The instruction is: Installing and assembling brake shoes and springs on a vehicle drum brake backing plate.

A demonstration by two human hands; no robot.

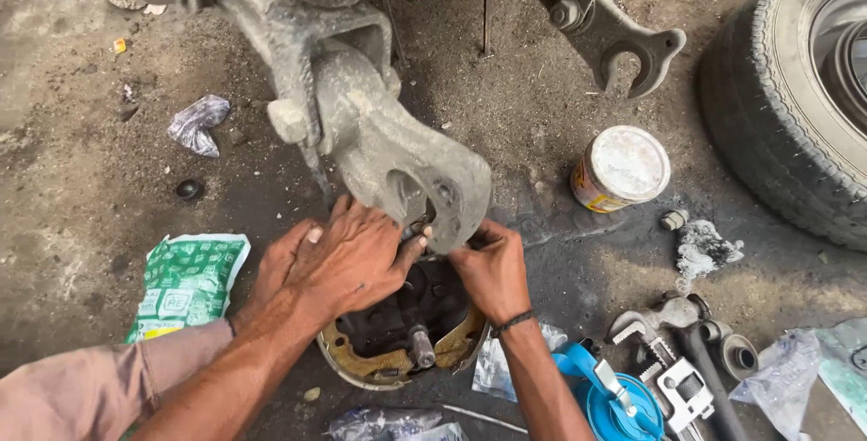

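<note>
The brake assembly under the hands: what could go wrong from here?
1. Fingers of the left hand and right hand sit under the heavy metal arm; a slip could pinch them.
2. The brake assembly lies on the gritty ground; dirt may get inside.

The left hand [354, 256] is covering the spot where its fingertips are meeting the grey metal arm [397, 157], so whatever it is pinching there is staying hidden. The right hand [492, 269] is curling under that arm's rounded end, its fingertips lying out of sight. Both hands are masking the upper part of the brake plate [397, 351]. A third hand [282, 260] is lying mostly behind the left one. The tyre [795, 98] is running off the right edge, and the blue container [623, 405] is being cut by the bottom edge.
</note>
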